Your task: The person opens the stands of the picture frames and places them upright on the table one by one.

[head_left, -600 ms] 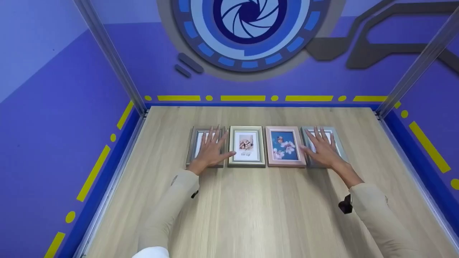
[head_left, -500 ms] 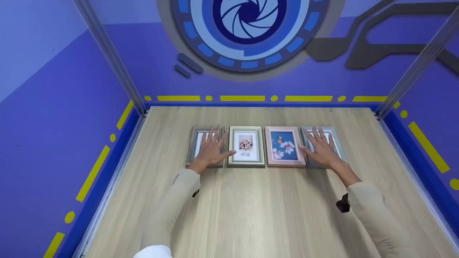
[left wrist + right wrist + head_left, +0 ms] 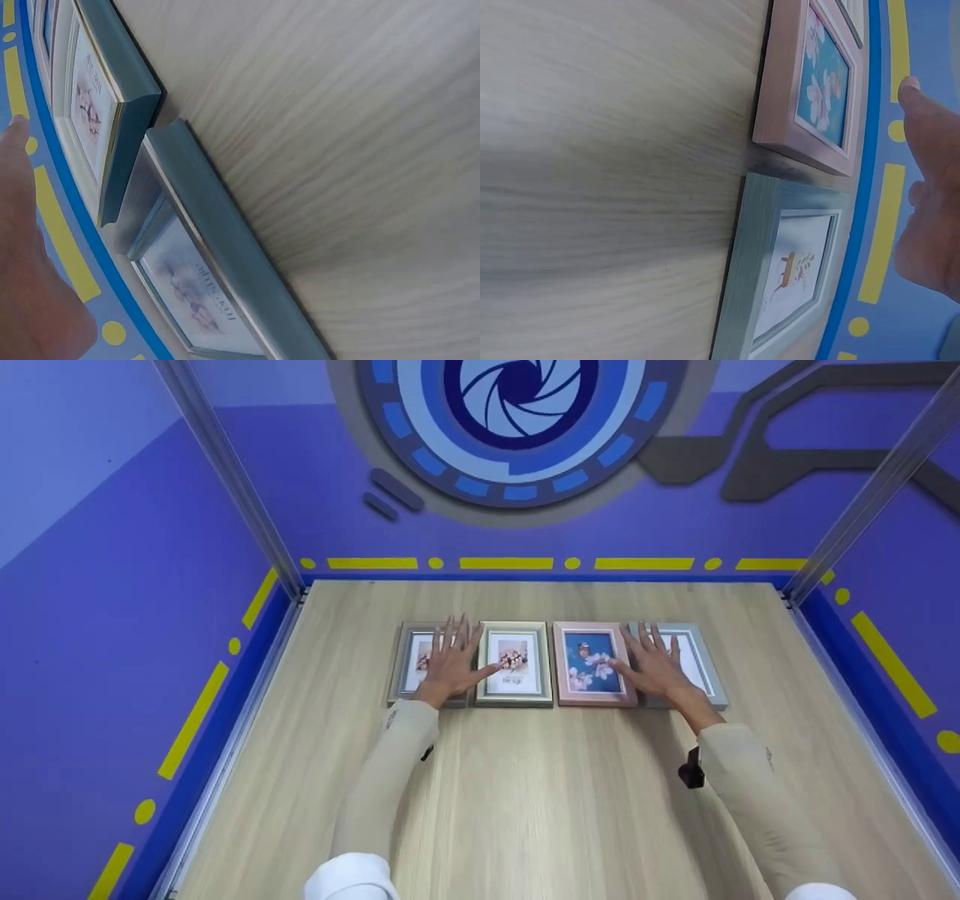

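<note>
A row of picture frames lies flat on the wooden table. From the left, a dark silver-grey frame (image 3: 412,667) is partly covered by my left hand (image 3: 452,660), whose fingers are spread. Its thumb overlaps a pale gold frame (image 3: 523,681) with a flower picture. Beside that is a pink frame (image 3: 590,651) showing blossoms on blue; the thumb of my right hand (image 3: 658,666) overlaps its right side. That hand spreads over the light grey-blue frame (image 3: 707,675), hiding part of its picture. Both wrist views show the hands (image 3: 34,277) (image 3: 937,217) slightly above the frames, gripping nothing.
The light wooden table (image 3: 510,795) extends in front of the frames. Blue-purple panels (image 3: 517,540) with yellow dashes enclose it at the back and sides. Metal posts (image 3: 247,502) stand at the back corners.
Both hands have shifted inward, the left to the right and the right to the left. More of both outer frames now shows. The frames keep their places.
</note>
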Motion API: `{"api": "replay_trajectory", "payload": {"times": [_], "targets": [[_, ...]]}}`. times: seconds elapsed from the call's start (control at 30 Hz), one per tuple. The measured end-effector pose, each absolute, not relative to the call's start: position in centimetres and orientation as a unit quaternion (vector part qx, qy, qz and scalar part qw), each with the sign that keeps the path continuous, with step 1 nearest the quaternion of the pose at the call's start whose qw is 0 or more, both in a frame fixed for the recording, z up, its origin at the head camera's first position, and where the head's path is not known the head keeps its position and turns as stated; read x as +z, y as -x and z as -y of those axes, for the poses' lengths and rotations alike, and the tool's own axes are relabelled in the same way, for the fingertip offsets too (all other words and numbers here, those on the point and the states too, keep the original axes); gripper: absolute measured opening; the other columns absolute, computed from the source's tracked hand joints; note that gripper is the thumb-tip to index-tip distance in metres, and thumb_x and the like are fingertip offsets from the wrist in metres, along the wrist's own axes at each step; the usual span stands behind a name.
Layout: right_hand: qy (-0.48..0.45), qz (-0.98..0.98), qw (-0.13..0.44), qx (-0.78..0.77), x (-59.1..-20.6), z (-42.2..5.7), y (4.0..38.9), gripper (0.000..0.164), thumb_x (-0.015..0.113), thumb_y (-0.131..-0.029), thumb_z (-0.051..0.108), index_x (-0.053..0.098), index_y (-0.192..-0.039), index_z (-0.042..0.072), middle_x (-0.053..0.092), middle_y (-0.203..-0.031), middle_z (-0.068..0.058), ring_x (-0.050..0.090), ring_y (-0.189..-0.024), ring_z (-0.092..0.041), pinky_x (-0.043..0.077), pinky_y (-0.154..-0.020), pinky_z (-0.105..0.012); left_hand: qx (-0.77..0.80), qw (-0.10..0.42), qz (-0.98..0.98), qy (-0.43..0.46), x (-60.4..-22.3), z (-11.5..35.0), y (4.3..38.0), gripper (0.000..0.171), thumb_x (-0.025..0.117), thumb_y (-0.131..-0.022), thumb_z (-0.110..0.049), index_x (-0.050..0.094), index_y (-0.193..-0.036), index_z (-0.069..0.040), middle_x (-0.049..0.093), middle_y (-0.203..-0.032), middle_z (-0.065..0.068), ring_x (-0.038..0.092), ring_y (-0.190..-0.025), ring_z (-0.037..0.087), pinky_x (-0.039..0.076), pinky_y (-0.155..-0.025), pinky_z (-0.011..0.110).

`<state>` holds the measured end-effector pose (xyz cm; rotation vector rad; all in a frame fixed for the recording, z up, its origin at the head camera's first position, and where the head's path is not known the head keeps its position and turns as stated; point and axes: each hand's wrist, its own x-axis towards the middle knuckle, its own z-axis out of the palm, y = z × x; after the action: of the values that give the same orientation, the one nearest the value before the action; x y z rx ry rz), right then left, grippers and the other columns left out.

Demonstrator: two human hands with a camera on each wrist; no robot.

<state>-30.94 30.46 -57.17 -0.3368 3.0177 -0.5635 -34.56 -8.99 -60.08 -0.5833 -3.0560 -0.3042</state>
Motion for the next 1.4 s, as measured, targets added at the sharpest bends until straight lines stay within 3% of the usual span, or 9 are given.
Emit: {"api": "replay_trajectory", "payload": {"times": [0.5,0.73,1.0,1.2,1.4], "targets": [[0.092,-0.978,0.047,-0.181,-57.8,-31.3,30.7,0.079,0.049,-0.104,0.050,0.015,-0.164,0.011,0.003,-0.169,-0.029,-0.003,-0.156,-0.051,-0.008,-0.119,-0.074,-0.102,-0.008,0.974,0.202,-59.9,6.4,34.7,0.089,0.044,-0.096,-0.072,0.014,-0.165,-0.023,-0.002,-0.173,0.015,-0.004,-0.160,0.038,-0.001,-0.128,0.059],[0.075,-0.978,0.047,-0.187,-57.8,-32.8,30.0,0.077,0.048,-0.105,0.048,0.019,-0.163,0.006,0.004,-0.168,-0.031,-0.001,-0.155,-0.053,-0.008,-0.120,-0.073,-0.102,-0.003,0.967,0.235,-59.7,3.7,34.4,0.086,0.042,-0.098,-0.070,0.017,-0.165,-0.022,-0.001,-0.173,0.017,0.000,-0.160,0.040,0.002,-0.127,0.062],[0.054,-0.975,0.045,-0.210,-58.1,-36.7,28.3,0.072,0.045,-0.107,0.042,0.023,-0.160,-0.002,0.005,-0.164,-0.037,-0.001,-0.152,-0.058,-0.005,-0.117,-0.077,-0.080,-0.017,0.958,0.274,-59.5,-1.5,33.8,0.085,0.038,-0.099,-0.071,0.015,-0.165,-0.023,0.001,-0.173,0.016,0.002,-0.160,0.036,0.006,-0.129,0.057],[0.010,-0.974,0.038,-0.223,-58.6,-38.9,27.1,0.068,0.039,-0.109,0.039,0.026,-0.157,-0.008,0.013,-0.161,-0.041,0.003,-0.151,-0.060,-0.004,-0.118,-0.076,-0.114,-0.014,0.946,0.304,-59.9,-6.5,32.4,0.070,0.041,-0.106,-0.053,0.023,-0.164,-0.019,0.006,-0.172,0.021,0.006,-0.160,0.036,0.013,-0.128,0.059],[-0.027,-0.969,0.042,-0.243,-59.2,-39.9,26.8,0.067,0.043,-0.109,0.033,0.026,-0.154,-0.013,0.017,-0.158,-0.043,0.011,-0.149,-0.060,0.009,-0.120,-0.072,-0.189,-0.032,0.922,0.337,-59.4,-11.6,29.3,0.062,0.041,-0.109,-0.040,0.024,-0.163,-0.014,0.010,-0.171,0.021,0.010,-0.159,0.036,0.015,-0.128,0.055]]}}
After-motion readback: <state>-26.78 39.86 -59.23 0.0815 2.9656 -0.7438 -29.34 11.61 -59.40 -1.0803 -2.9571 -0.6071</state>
